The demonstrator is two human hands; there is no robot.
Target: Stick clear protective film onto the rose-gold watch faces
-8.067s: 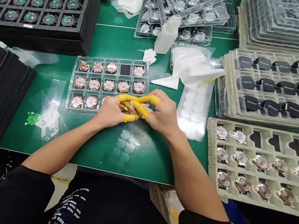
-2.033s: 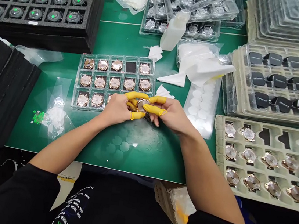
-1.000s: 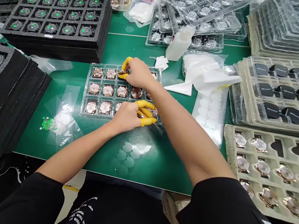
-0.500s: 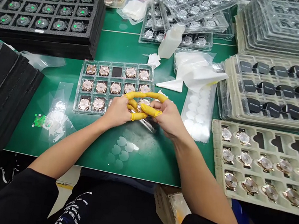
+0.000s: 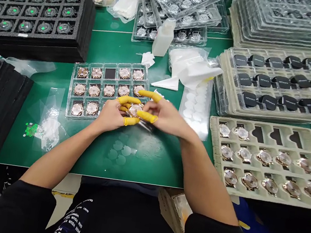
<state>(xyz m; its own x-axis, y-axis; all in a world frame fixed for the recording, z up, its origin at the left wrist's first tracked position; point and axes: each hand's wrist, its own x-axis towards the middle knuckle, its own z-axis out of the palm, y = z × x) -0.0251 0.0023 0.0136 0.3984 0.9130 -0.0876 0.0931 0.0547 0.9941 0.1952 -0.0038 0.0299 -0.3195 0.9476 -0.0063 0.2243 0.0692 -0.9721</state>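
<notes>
A rose-gold watch case [image 5: 135,109] is between my two hands, above the front right corner of a clear tray [image 5: 69,98]. My left hand [image 5: 111,113] is closed around its left side, yellow finger cots on the thumb and fingers. My right hand [image 5: 167,116] pinches it from the right: the thumb lies over its lower edge, the index finger is raised apart, and the other fingers curl behind. The tray carries rows of similar watch cases [image 5: 94,90]; one pocket in the back row shows only a dark insert [image 5: 110,73].
A beige tray [image 5: 212,140] of watch cases lies at right, below stacked trays with black pieces [image 5: 281,85]. Black foam trays [image 5: 83,25] stand at left. Behind are a white bottle [image 5: 163,38] and white wipes [image 5: 192,73]. Clear round films [image 5: 122,149] lie in front.
The view has shifted, so the tabletop things sit further left. My right index finger has lifted and moved away from my left fingertips; the watch case stays in my hands.
</notes>
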